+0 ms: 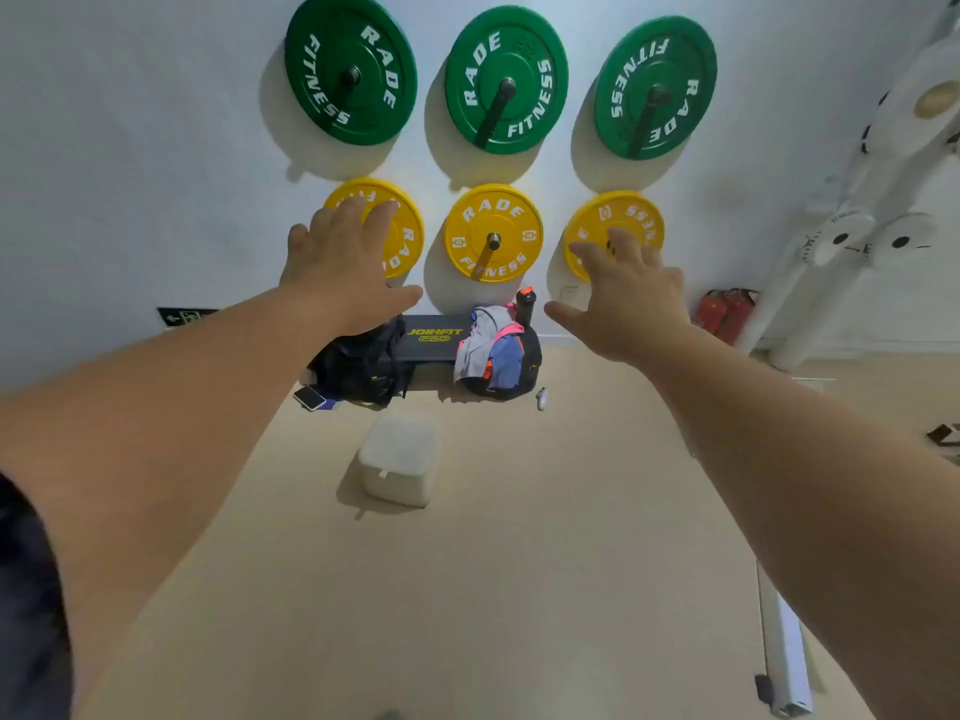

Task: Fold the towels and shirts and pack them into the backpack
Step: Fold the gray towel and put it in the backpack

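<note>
Forearms are being held out bare from the lower corners, with both hands raised in the air, backs toward the camera. The left hand's [343,267] fingers are being held straight and slightly apart, gripping nothing. The right hand's [628,298] fingers are being spread wider, thumb out to the side, and are likewise empty.

Below the gap between the two thumbs, a folded white towel [400,459] is lying as a thick block on the beige floor [519,563]. Farther off, beneath the left fingers, a black backpack [363,366] is being propped against a black JOINFIT bench [431,337], with a smartphone [309,397] just beside it on the floor.

Below and left of the right thumb, crumpled garments [488,350] in grey, blue and pink are being draped over a dark bag [511,381]. A black bottle [524,306] with a red cap is standing just behind them.

On the wall, the outer yellow weight plates [493,233] are being partly covered by the fingertips of each hand. Green weight plates [506,80] are hanging above the fingertips.
</note>
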